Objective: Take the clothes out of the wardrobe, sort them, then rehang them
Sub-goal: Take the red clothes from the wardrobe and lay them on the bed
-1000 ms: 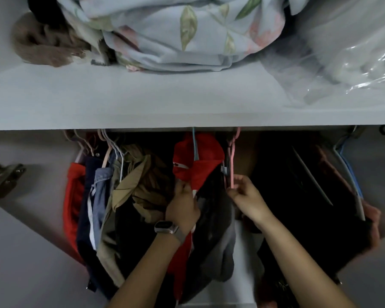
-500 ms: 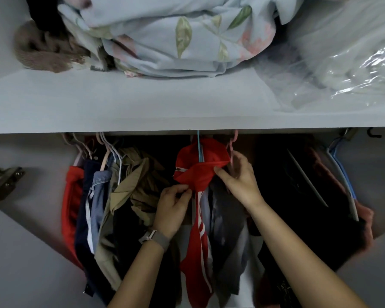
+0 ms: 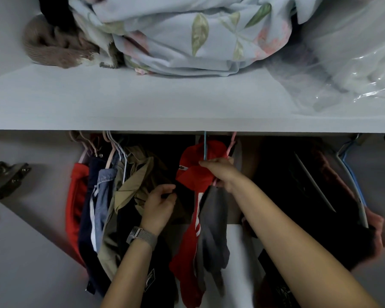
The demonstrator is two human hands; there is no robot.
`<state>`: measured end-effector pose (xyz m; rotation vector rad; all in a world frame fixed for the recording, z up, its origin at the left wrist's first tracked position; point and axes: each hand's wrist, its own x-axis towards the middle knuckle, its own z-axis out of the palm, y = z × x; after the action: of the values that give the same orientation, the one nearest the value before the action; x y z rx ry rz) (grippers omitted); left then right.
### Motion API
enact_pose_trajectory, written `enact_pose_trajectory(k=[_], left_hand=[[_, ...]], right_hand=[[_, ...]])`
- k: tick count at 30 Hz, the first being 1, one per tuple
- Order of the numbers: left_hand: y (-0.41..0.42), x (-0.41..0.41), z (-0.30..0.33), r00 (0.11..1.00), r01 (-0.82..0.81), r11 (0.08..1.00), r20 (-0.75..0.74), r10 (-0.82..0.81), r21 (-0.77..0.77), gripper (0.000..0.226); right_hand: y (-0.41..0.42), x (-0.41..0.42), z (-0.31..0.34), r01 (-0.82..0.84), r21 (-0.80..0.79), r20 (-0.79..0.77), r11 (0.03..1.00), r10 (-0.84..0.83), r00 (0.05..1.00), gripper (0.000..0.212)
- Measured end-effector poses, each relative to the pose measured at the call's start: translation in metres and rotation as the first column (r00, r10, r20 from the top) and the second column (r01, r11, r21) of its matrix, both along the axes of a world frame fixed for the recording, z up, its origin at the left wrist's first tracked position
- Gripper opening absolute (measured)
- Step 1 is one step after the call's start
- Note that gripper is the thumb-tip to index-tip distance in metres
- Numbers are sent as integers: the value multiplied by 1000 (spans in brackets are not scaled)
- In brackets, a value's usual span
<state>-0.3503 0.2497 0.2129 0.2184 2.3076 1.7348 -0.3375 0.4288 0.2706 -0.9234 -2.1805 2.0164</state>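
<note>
Both bare forearms reach up and forward from the bottom edge. The left hand [image 3: 159,207], a mesh-band watch [image 3: 142,236] on its wrist, is seen from the back, fingers curled and thumb meeting them in a pinch. The right hand [image 3: 222,174] sits higher and further forward, knuckles up, fingers bent downward in a grip, its forearm stretching diagonally from lower right.

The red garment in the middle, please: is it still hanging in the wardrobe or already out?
Still hanging. The red garment hangs on its blue hanger, whose top runs up behind the shelf; the right hand grips it.
</note>
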Motion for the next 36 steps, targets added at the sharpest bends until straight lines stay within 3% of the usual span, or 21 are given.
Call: enact_pose_trajectory(k=[4, 8, 10, 13, 19, 22, 26, 30, 32, 36], left_hand=[[-7, -7, 4, 999, -5, 998, 53, 2, 60, 25], [-15, -13, 9, 995, -93, 986, 61, 85, 138, 24], [-17, -14, 13, 989, -136, 975, 77, 124, 176, 23], [-15, -11, 18, 987, -148, 965, 94, 130, 217, 21], [4, -6, 17, 997, -35, 984, 72, 23, 176, 22], [16, -5, 15, 998, 56, 989, -7, -56, 138, 23], [37, 0, 7, 930, 241, 970, -279, -241, -36, 27], [57, 7, 1, 719, 367, 876, -503, -480, -312, 66], [72, 16, 0, 648, 409, 829, -518, -559, -382, 77], [104, 34, -2, 588, 386, 754, -489, -645, -531, 94]], right_hand=[[11, -7, -7, 48, -63, 43, 997, -45, 998, 14], [23, -6, -1, 128, -253, -57, 959, -146, 988, 5], [31, -3, 8, 134, -251, -119, 959, -168, 979, 6], [34, 7, 16, 98, -143, -132, 985, -117, 984, 19], [34, 43, 20, 78, -11, -161, 997, -79, 984, 23], [31, 73, 6, -55, 234, -96, 971, 79, 992, 17], [35, 103, -18, -196, 430, 4, 881, 215, 977, 10], [45, 128, -27, -316, 605, 144, 731, 290, 946, 23], [50, 141, -28, -337, 643, 179, 688, 292, 939, 17], [56, 177, -15, -333, 672, 168, 661, 301, 939, 16]])
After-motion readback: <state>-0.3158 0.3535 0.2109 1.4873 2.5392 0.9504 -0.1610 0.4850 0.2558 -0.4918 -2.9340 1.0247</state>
